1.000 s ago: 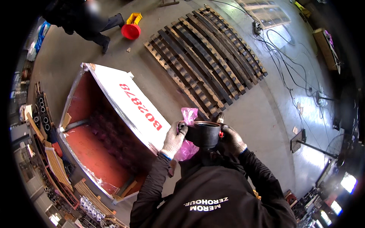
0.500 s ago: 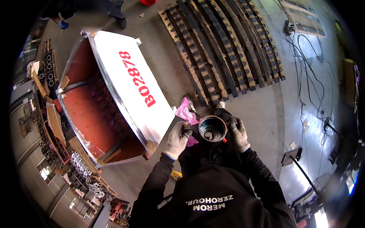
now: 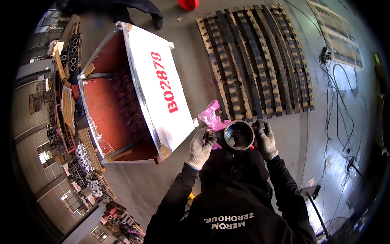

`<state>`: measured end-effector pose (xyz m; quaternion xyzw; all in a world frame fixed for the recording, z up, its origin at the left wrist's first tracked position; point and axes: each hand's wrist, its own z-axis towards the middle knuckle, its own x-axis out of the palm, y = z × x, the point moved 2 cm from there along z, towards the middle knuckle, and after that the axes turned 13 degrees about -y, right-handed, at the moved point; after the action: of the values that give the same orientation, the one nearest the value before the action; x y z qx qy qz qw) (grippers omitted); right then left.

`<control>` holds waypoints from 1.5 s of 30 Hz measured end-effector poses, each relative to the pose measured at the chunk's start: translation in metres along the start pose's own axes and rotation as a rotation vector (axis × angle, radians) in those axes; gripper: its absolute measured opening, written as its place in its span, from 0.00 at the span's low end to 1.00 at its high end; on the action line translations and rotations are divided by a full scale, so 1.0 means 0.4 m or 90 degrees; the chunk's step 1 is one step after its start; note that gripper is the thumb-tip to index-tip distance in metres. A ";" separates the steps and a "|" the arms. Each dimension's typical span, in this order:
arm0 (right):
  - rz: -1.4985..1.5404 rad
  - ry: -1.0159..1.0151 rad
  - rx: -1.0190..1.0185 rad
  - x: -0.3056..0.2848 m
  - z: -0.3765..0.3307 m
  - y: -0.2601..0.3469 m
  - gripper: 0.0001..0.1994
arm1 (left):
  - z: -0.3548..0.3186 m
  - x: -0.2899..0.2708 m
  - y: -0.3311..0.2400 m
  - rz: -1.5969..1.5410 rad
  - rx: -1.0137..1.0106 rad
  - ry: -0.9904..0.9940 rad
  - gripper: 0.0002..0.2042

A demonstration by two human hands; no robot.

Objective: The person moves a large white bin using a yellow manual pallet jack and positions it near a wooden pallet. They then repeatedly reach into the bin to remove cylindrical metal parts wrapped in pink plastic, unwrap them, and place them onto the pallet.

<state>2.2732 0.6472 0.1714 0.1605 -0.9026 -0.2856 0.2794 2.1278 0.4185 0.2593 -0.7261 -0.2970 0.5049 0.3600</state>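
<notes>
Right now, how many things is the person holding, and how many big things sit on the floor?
Dark round metal ring: 1
Crumpled pink plastic bag: 1
Big red-lined metal bin: 1
Dark wooden slat pallet: 1
Red round tub: 1
Total: 5

daylight fills the scene evenly, fairly bright, with a cool cast. the white side panel (image 3: 160, 81) of the big red crate (image 3: 109, 110) is the brightest surface and nearly washes out. inside the crate the red floor falls into soft shadow. right of the crate, the concrete floor (image 3: 337, 134) carries a pale sheen. the wooden pallet (image 3: 260, 57) beyond the crate shows dark gaps between its slats. fisheye bending grows strong away from the crate, straight edges curve, and a black vignette rings the frame. focus is sharp near the crate and softer, slightly smeared, at the rim.
</notes>
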 end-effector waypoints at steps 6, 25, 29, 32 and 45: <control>-0.015 0.022 0.016 0.037 0.066 -0.109 0.16 | -0.025 -0.058 0.067 -0.072 -0.110 -0.094 0.17; 0.011 -0.060 0.015 0.123 0.015 -0.295 0.25 | -0.099 -0.225 0.157 -0.261 -0.156 -0.095 0.17; -0.115 -0.065 -0.068 0.155 0.018 -0.262 0.25 | -0.105 -0.240 0.167 -0.371 -0.225 -0.075 0.17; -0.125 -0.076 -0.074 0.178 0.014 -0.258 0.24 | -0.098 -0.260 0.166 -0.293 -0.164 -0.052 0.16; 0.075 -0.128 0.143 0.221 0.012 -0.290 0.28 | -0.072 -0.298 0.191 -0.343 -0.238 -0.071 0.17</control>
<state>2.2152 0.5182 0.1343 0.1083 -0.9600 -0.1809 0.1841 2.1230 0.2743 0.2649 -0.6461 -0.5850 0.3675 0.3245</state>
